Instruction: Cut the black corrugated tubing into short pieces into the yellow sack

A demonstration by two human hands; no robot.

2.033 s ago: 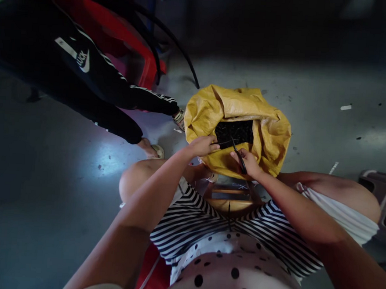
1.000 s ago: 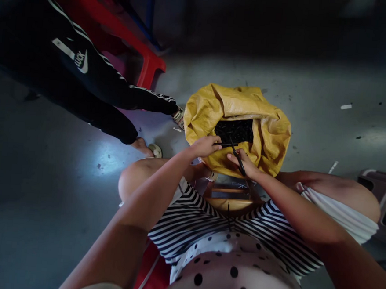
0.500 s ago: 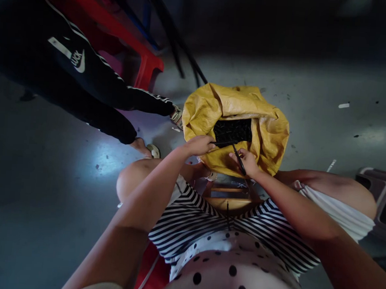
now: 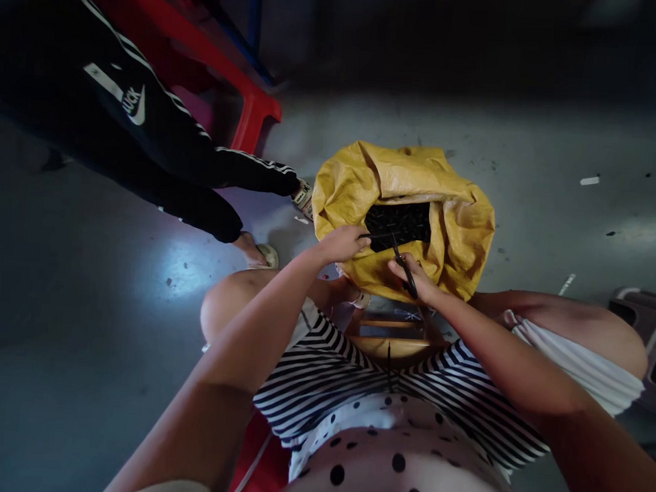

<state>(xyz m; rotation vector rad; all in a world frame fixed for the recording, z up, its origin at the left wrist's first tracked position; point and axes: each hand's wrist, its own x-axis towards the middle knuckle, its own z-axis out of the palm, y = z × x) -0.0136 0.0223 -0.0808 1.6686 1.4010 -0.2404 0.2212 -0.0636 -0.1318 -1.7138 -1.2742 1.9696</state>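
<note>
A yellow woven bag [image 4: 405, 175] stands between my knees, its rim rolled outward. Inside lie many small black pieces [image 4: 400, 217]. At the bag's left side of the opening, my left hand [image 4: 342, 243] is closed on one end of a thin black strip [image 4: 376, 237], which reaches out over the pieces. My right hand [image 4: 420, 279] grips black-handled scissors [image 4: 409, 280] at the front rim, blades pointing away from me and up to the strip. Whether the blades touch the strip is too small to tell.
A wooden stool or frame [image 4: 391, 346] is between my legs, behind the bag. To the left a person in black trousers [image 4: 172, 141] stands near a red plastic stool [image 4: 253, 106]. A grey-brown stool [image 4: 645, 321] is at the right. Small scraps [image 4: 589, 180] litter the floor.
The strip in my left hand looks thinner and sits slightly higher over the opening. The scissors have shifted a little away from me. The view has moved slightly.
</note>
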